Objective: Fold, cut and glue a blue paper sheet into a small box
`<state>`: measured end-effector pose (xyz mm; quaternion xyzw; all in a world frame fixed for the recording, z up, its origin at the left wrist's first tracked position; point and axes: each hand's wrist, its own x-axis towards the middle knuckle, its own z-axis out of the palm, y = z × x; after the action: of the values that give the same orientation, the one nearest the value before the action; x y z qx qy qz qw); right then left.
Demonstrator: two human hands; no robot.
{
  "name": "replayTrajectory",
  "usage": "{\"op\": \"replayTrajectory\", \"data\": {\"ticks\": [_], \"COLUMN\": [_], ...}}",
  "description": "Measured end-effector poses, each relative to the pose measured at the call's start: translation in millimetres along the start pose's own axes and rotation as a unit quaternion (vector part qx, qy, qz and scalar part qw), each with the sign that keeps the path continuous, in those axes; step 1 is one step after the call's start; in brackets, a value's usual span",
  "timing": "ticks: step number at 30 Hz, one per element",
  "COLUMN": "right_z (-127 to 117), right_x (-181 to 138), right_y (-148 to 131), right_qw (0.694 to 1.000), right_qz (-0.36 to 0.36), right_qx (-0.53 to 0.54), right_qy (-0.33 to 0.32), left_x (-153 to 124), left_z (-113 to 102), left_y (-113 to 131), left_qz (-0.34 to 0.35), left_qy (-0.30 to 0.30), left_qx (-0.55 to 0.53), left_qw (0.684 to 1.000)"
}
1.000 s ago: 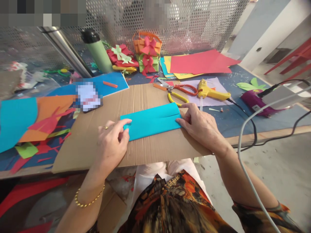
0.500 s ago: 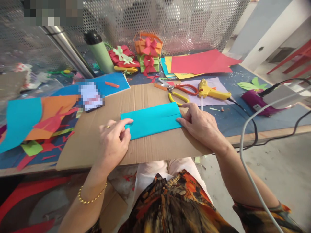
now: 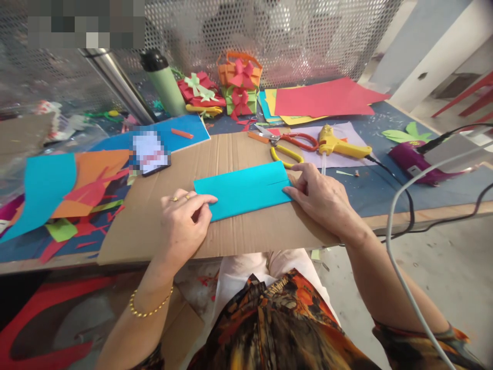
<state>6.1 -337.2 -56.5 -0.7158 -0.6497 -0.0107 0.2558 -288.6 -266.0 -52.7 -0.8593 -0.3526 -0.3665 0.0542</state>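
A folded sheet of turquoise paper (image 3: 246, 191) lies flat as a long rectangle on a piece of cardboard (image 3: 142, 226). Near its right end runs a short dark slit or crease. My left hand (image 3: 185, 221) is closed at the paper's left end, index finger on top and thumb at the lower edge. My right hand (image 3: 323, 198) grips the right end between thumb and fingers, some of which are hidden behind the hand. Just beyond the paper are red-handled scissors (image 3: 302, 141) and a tool with yellow handles (image 3: 287, 155).
A yellow glue gun (image 3: 342, 146) rests on lilac paper at right, its cord trailing. Behind stand paper baskets (image 3: 241, 97), a green bottle (image 3: 167, 87) and stacked coloured sheets (image 3: 327, 98). A phone (image 3: 151, 154) and paper scraps (image 3: 82, 221) lie left. A grey cable (image 3: 391, 226) hangs by my right arm.
My left index fingertip has slid slightly down along the paper's left end. The right hand keeps its hold. The whole view has shifted a little.
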Motion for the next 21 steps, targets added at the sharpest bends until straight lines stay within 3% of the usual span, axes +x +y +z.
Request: {"op": "replayTrajectory", "data": {"ticks": [7, 15, 21], "right_z": [-2.7, -9.1, -8.2], "right_x": [-0.5, -1.1, -2.6], "right_y": [-2.0, -7.3, -5.3], "right_qw": [0.999, 0.99, 0.991], "right_qz": [-0.037, -0.07, -0.078], "right_qx": [-0.011, -0.109, -0.1], "right_qy": [-0.005, -0.06, -0.048], "left_x": [0.0, -1.6, -10.3], "left_z": [-1.4, 0.0, -5.5], "left_y": [2.0, 1.6, 10.1], "left_qz": [0.034, 0.051, 0.051], "left_qy": [0.01, 0.017, 0.024], "left_qx": [0.008, 0.022, 0.063], "left_qw": [0.999, 0.998, 0.996]}}
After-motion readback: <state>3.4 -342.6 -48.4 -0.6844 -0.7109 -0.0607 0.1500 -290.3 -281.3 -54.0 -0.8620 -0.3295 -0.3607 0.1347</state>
